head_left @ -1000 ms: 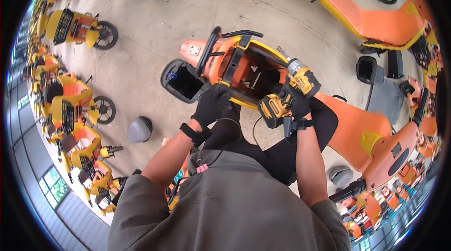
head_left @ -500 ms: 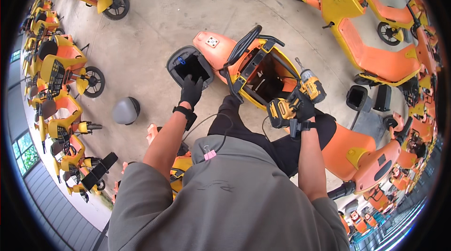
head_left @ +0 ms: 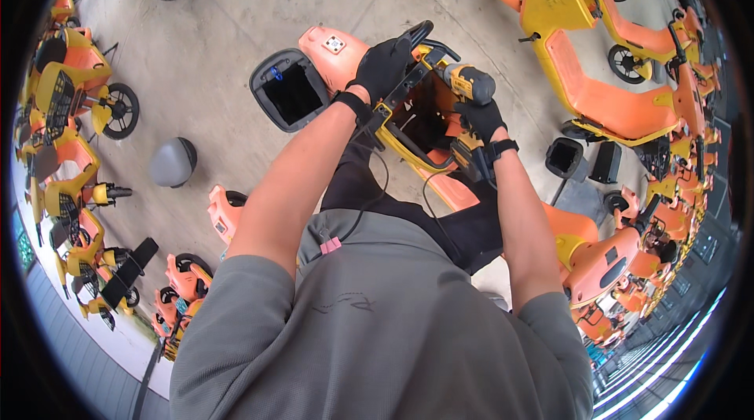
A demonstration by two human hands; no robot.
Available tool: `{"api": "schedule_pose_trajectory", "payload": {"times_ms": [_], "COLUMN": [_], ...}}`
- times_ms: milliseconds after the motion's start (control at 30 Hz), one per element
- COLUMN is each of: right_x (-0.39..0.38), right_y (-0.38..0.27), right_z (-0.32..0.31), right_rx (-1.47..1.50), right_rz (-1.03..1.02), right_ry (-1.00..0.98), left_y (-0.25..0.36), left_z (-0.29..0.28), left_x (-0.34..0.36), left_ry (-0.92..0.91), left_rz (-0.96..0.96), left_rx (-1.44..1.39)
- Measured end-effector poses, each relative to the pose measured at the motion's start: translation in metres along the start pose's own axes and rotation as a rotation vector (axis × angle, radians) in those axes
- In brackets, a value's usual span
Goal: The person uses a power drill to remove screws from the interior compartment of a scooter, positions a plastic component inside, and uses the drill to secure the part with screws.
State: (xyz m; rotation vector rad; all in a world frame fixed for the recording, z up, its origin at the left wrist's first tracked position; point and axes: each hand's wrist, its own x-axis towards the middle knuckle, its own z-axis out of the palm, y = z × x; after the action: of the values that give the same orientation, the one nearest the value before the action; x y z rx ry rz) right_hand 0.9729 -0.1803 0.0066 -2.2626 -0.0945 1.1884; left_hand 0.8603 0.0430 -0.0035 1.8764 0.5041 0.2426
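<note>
The person's 2 gloved hands are working over the rear of an orange and yellow scooter (head_left: 454, 189) in the middle of the frame. The right hand (head_left: 481, 117) is grasping a yellow and black power drill (head_left: 469, 82) by its handle, and the drill is pointing toward the upper left, at the framework along the edge of the storage well (head_left: 428, 115). The left hand (head_left: 382, 70) is resting against the black rail (head_left: 422, 28) above that well; its fingertips are hiding from view, so I cannot tell whether it is clenching the rail or only steadying it.

As for progress, the well is lying open and uncovered, so access appears to be done. A dark seat (head_left: 289, 90) is lying upside down on the floor (head_left: 236, 27), left of the scooter's tail, with a small blue part (head_left: 276, 73) showing inside. The rail is sitting on the scooter, and the drilling at its mount seems to be the step in hand. The hand and rail are hiding any screws, so I cannot tell how many are remaining. The seat is lying apart from the well, so refitting is not yet happening.
</note>
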Motion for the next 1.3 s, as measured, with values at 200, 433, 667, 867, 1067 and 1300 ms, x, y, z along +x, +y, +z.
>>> {"api": "schedule_pose_trajectory", "payload": {"times_ms": [200, 433, 667, 867, 1067, 1300], "right_x": [0.026, 0.044, 0.053, 0.056, 0.070, 0.059], "right_y": [-0.014, -0.018, -0.039, -0.063, -0.044, -0.060], "right_z": [-0.006, 0.001, -0.001, -0.003, -0.011, -0.008], "right_rx": [-0.065, -0.138, -0.252, -0.392, -0.337, -0.283], "right_rz": [-0.032, 0.012, 0.024, 0.039, -0.074, 0.090], "right_ry": [-0.033, -0.058, -0.093, -0.113, -0.169, -0.167], "left_y": [0.013, 0.006, 0.004, 0.018, 0.009, 0.014], "left_z": [-0.002, -0.001, 0.003, -0.006, 0.000, -0.001], "left_x": [0.001, 0.000, 0.000, -0.002, -0.001, -0.003], "left_ry": [-0.037, -0.084, -0.017, -0.017, -0.005, 0.014], "left_rz": [-0.348, -0.212, -0.108, -0.226, 0.005, -0.200], "left_rx": [-0.121, 0.058, 0.135, 0.019, 0.203, 0.027]}}
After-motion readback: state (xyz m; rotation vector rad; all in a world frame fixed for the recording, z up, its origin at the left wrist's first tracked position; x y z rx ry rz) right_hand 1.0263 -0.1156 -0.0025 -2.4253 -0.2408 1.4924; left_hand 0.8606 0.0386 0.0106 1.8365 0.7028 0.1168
